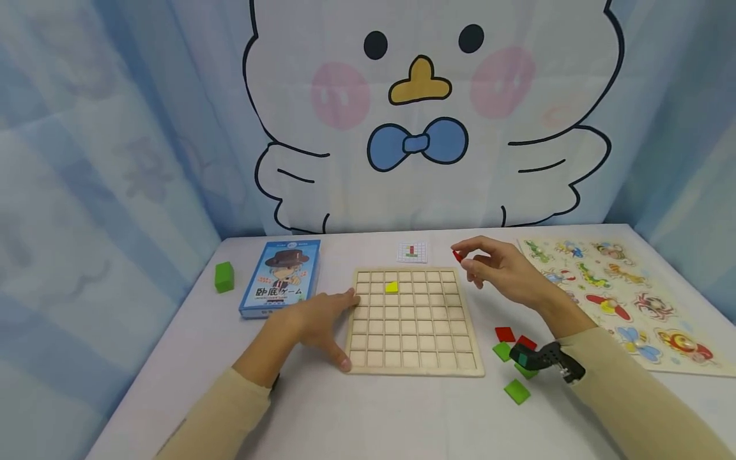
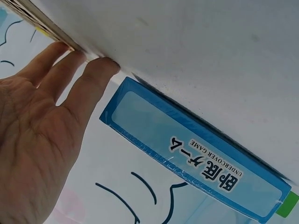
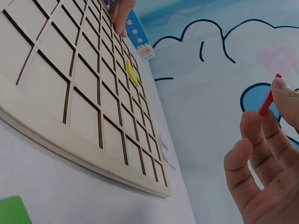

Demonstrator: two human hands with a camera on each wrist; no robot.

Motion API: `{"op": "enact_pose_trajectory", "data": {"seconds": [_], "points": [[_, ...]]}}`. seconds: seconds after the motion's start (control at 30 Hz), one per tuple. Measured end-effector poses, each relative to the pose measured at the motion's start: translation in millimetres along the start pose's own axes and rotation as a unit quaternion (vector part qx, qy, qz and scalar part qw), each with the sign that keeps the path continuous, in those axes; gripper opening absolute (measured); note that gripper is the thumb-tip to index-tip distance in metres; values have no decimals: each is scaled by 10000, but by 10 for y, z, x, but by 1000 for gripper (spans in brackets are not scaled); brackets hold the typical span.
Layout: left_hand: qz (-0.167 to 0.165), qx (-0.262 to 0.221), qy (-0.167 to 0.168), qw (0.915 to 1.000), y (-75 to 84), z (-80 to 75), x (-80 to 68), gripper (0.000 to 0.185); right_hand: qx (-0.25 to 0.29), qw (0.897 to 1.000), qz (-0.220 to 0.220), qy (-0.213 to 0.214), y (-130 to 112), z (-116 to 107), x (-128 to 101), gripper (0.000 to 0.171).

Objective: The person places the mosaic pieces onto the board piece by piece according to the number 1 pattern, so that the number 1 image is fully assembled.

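A wooden grid board (image 1: 411,327) lies flat on the table, with one yellow tile (image 1: 391,287) in its upper rows. My left hand (image 1: 315,322) rests against the board's left edge, fingers and thumb spread along it; in the left wrist view the fingers are fairly straight. Above the table, just past the board's upper right corner, my right hand (image 1: 501,268) pinches a thin red tile (image 3: 270,99) between thumb and fingers. Behind the board lies a small pattern card (image 1: 411,252) with a printed grid and coloured squares.
Loose red tiles (image 1: 505,335) and green tiles (image 1: 517,391) lie right of the board, partly under my right wrist. A blue game box (image 1: 280,276) and a green block (image 1: 224,277) sit at left. An insect picture sheet (image 1: 627,287) covers the right side. A printed curtain hangs behind.
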State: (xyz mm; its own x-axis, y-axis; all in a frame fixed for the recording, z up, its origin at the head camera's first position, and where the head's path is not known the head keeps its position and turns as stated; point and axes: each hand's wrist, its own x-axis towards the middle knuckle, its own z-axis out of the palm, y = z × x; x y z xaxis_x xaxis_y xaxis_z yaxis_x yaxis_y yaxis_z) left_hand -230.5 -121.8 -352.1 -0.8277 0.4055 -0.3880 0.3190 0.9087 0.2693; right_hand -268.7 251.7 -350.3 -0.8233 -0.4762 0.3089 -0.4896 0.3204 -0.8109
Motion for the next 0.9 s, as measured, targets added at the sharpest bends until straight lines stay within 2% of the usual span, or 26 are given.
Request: {"op": "enact_pose_trajectory", "data": {"seconds": [0.4,0.9], "points": [[-3,61,26,10000,-26,16,-2,126,372,9990,127,-207,60,179,212,35],[-38,-3,0,10000,-34,13,3,127,22,9970,409,-662,133,466,438,33]]}}
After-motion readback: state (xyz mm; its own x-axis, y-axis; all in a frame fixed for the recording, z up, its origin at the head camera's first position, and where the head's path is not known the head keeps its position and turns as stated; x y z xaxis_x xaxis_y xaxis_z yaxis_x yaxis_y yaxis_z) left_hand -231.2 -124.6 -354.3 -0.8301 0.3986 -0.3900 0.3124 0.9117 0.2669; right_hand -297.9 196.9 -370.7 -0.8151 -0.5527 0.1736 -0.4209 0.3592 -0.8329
